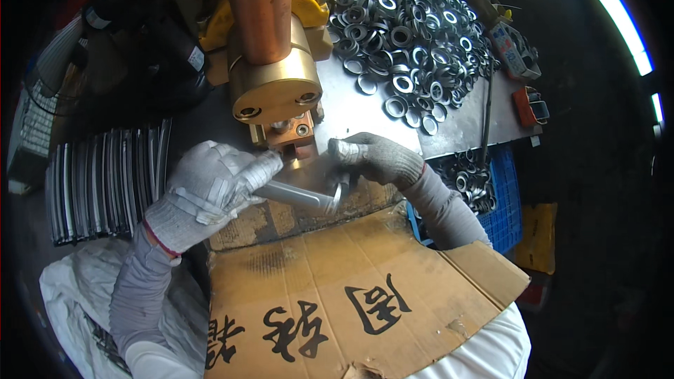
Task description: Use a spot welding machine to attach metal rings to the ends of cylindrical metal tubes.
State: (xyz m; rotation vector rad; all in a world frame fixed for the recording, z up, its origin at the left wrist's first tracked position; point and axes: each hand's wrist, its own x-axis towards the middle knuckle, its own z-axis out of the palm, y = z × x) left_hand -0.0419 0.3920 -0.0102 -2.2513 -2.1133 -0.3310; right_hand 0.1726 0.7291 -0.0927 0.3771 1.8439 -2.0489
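A flat grey metal bar is gripped by my left hand, closed in a white glove with taped fingers. A thin curved metal piece, like a ring edge, stands at the bar's right end. My right hand, in a grey glove, has its fingers curled together just above that end. What lies between those fingertips is dark and blurred. Beyond both hands is the copper block of a machine, under a brass head on a thick copper column.
Metal rings lie heaped on the metal table at the far right. A blue crate holds more rings below it. Several long strips stand in a row at the left. Marked cardboard covers my lap.
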